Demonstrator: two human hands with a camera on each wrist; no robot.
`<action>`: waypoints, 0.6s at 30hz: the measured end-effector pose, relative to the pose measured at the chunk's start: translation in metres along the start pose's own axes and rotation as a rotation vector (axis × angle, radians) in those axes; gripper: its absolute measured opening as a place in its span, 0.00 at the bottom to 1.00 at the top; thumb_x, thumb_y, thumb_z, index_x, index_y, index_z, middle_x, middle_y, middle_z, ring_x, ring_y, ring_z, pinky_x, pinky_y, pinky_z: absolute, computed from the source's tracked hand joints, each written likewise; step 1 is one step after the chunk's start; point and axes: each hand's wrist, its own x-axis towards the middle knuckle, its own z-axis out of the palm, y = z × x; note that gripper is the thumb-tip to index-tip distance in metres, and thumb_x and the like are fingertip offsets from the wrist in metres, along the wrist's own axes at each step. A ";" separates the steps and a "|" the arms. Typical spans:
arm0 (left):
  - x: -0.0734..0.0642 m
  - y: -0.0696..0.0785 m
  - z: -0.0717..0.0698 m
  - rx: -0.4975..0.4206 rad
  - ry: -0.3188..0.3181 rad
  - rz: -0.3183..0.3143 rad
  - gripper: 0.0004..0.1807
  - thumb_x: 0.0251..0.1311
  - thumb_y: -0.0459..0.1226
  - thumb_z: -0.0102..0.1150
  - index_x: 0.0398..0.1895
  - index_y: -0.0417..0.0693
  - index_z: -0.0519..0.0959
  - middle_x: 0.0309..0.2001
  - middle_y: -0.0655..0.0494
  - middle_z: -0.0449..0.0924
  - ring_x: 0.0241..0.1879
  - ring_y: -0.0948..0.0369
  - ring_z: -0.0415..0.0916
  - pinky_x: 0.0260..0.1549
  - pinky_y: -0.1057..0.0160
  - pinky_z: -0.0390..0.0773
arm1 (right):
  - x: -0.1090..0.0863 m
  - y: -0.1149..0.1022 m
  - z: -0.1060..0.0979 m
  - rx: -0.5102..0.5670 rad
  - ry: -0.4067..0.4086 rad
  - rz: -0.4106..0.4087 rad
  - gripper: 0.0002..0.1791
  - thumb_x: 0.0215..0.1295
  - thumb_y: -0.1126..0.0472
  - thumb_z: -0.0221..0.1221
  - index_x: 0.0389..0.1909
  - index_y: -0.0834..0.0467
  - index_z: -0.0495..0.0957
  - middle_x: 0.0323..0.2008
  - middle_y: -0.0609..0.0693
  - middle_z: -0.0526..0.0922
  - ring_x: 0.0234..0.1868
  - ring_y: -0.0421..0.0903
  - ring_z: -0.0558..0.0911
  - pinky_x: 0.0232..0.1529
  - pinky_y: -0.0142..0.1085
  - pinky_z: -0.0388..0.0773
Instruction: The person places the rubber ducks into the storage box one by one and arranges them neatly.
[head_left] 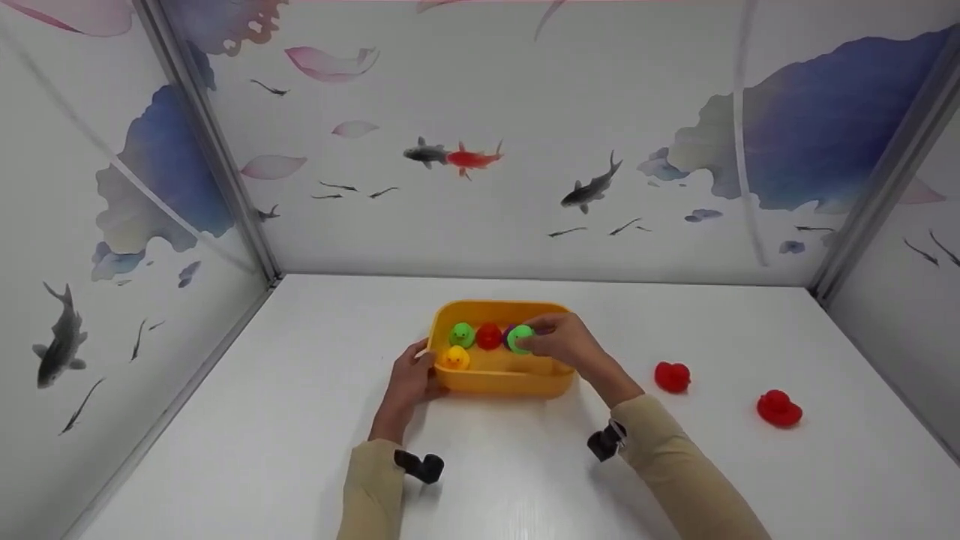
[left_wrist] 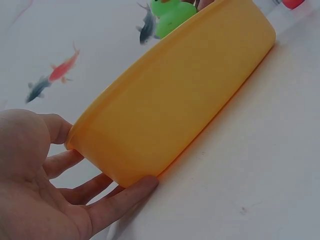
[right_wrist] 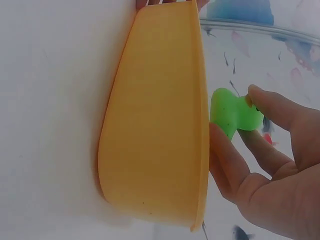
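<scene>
A yellow plastic tub (head_left: 501, 384) stands on the white table. My left hand (head_left: 411, 375) holds its left end; in the left wrist view the thumb lies at the rim and the fingers reach along the side to the base. Over the tub my right hand (head_left: 564, 343) pinches a green rubber duck (right_wrist: 231, 112) between thumb and fingers, above rim height. Inside the tub sit another green duck (head_left: 462, 335), a red duck (head_left: 489, 336) and a yellow duck (head_left: 455, 358). Something purple (head_left: 508, 331) is mostly hidden behind the held duck.
Two red ducks lie on the table right of the tub: a nearer-in red duck (head_left: 673, 377) and a farther-right red duck (head_left: 779, 409). White walls (head_left: 510, 225) printed with fish and petals enclose the table at the back and sides.
</scene>
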 end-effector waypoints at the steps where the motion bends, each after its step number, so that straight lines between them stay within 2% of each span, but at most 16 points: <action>1: 0.000 0.000 0.000 0.001 0.000 -0.002 0.27 0.76 0.42 0.44 0.76 0.52 0.62 0.64 0.43 0.76 0.44 0.57 0.81 0.44 0.59 0.87 | 0.002 -0.002 0.002 0.002 -0.005 0.002 0.24 0.61 0.56 0.70 0.56 0.59 0.82 0.53 0.55 0.83 0.47 0.48 0.85 0.57 0.42 0.83; 5: -0.001 0.000 0.000 -0.010 0.000 -0.016 0.28 0.75 0.43 0.45 0.76 0.53 0.61 0.65 0.43 0.75 0.44 0.57 0.81 0.43 0.60 0.87 | 0.011 -0.009 0.009 0.014 -0.013 0.050 0.22 0.59 0.57 0.71 0.54 0.59 0.83 0.50 0.54 0.84 0.44 0.46 0.85 0.58 0.45 0.82; 10: -0.001 0.001 0.000 -0.016 -0.003 -0.017 0.28 0.75 0.43 0.45 0.76 0.52 0.61 0.65 0.43 0.75 0.43 0.58 0.81 0.43 0.60 0.87 | 0.019 -0.018 0.014 0.003 -0.018 0.117 0.24 0.57 0.57 0.72 0.54 0.59 0.82 0.51 0.55 0.84 0.43 0.46 0.85 0.59 0.44 0.82; 15: -0.001 0.000 -0.002 -0.022 -0.016 0.010 0.28 0.75 0.42 0.44 0.76 0.51 0.62 0.64 0.41 0.75 0.42 0.59 0.83 0.43 0.58 0.87 | 0.023 -0.021 0.018 0.004 -0.082 0.112 0.25 0.60 0.58 0.70 0.57 0.62 0.79 0.52 0.56 0.83 0.50 0.52 0.85 0.62 0.47 0.80; 18: -0.002 -0.001 -0.002 -0.020 -0.019 0.010 0.28 0.75 0.42 0.44 0.76 0.50 0.61 0.63 0.41 0.75 0.42 0.59 0.83 0.44 0.57 0.87 | 0.025 -0.022 0.020 -0.025 -0.104 0.111 0.24 0.60 0.59 0.69 0.56 0.63 0.80 0.52 0.57 0.83 0.51 0.54 0.84 0.62 0.48 0.79</action>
